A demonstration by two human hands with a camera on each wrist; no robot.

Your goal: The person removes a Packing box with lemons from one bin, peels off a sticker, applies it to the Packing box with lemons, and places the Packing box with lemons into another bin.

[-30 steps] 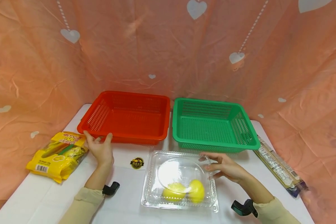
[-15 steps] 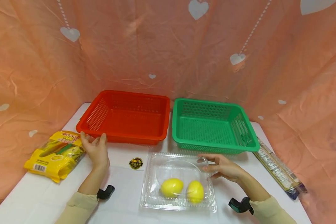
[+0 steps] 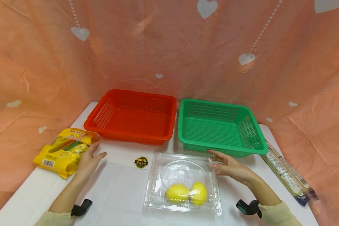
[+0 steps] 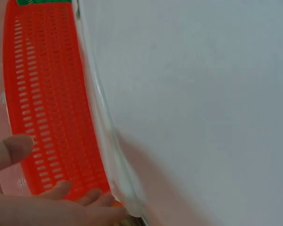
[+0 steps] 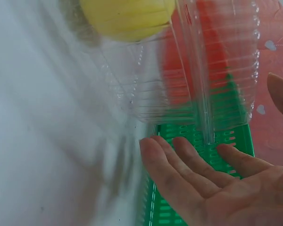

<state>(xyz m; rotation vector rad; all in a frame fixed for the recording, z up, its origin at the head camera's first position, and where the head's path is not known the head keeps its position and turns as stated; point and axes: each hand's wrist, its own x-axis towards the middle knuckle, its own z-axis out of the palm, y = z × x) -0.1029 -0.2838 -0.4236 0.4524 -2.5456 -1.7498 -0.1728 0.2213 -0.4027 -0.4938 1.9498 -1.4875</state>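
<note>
My left hand (image 3: 87,161) is at the right side of a yellow printed bag (image 3: 63,153), thumb apart from its fingers. In the left wrist view, its spread fingers overlap the red basket (image 4: 52,94). A clear plastic clamshell box (image 3: 183,169) with a lid over it lies before the baskets. Two yellow, lemon-like fruits (image 3: 177,192) show inside along its near side. Loosely bent, the fingers of my right hand (image 3: 233,169) are at the box's upper right corner. From the right wrist, that hand (image 5: 217,188) has parted fingers close below the box's ribbed edge, gripping nothing.
The red basket's near rim (image 3: 130,137) and a green basket (image 3: 220,147) stand side by side at the back. A long flat packet (image 3: 288,172) lies along the right edge. A round black-and-gold label (image 3: 141,162) shows on the white table cover (image 3: 115,191).
My left hand has moved from the red basket's near rim left and down beside the yellow bag. My right hand stays by the box corner. The fruits have shifted inside the box.
</note>
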